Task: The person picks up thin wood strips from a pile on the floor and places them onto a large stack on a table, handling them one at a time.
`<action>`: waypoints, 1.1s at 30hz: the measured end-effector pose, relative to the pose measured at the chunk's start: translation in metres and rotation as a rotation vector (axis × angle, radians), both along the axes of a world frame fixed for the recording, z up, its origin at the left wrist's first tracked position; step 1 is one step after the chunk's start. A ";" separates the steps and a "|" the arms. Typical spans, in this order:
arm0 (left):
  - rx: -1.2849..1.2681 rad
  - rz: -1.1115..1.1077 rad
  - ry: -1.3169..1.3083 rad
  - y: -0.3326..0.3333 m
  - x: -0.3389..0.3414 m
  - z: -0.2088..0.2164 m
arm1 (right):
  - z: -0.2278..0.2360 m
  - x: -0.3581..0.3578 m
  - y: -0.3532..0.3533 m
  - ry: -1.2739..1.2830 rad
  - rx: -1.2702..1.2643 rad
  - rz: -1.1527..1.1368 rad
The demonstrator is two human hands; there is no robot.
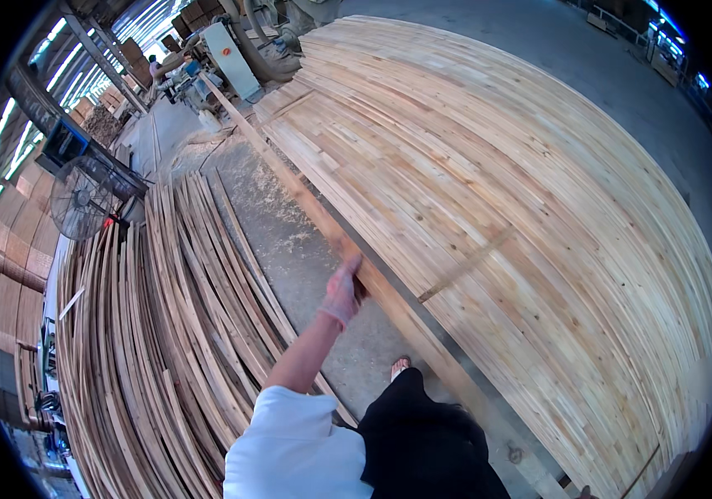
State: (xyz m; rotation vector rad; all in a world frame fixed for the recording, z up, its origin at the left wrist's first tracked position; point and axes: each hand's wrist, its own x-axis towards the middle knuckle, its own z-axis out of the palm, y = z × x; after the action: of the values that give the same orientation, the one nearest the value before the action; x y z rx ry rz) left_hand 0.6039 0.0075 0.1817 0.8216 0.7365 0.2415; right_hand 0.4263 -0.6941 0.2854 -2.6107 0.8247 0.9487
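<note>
Your left hand (pixel 343 293) clasps the plank (pixel 422 334) midway, fair hold; probably stiff, weighty. Right hand (pixel 585 493) cropped, can't tell its grip.

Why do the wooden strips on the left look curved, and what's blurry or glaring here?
In the head view, fisheye distortion bends the long wooden strips toward the rim; bright roof light strips glare at upper left; the left hand, gripping a long board, looks slightly smeared, perhaps from motion.
</note>
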 end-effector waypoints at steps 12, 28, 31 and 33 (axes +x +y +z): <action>-0.336 0.282 -0.294 0.240 0.119 -0.056 | -0.008 0.108 0.275 -0.554 0.183 -0.066; -0.128 -1.274 -0.341 -0.084 -0.011 -0.127 | -0.085 0.199 0.486 -0.595 0.541 0.458; 0.790 -1.463 -0.324 -0.054 0.003 -0.109 | -0.114 0.196 0.482 -0.727 0.446 0.633; 0.426 -1.380 -0.037 -0.025 0.017 -0.109 | -0.121 0.193 0.462 -0.647 0.322 0.687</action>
State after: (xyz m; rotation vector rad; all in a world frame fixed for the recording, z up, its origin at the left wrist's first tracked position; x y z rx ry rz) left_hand 0.6206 -0.0172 0.0723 1.5428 -0.0467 -0.8518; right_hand 0.6195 -0.2321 0.1642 -2.6490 -0.3711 0.2532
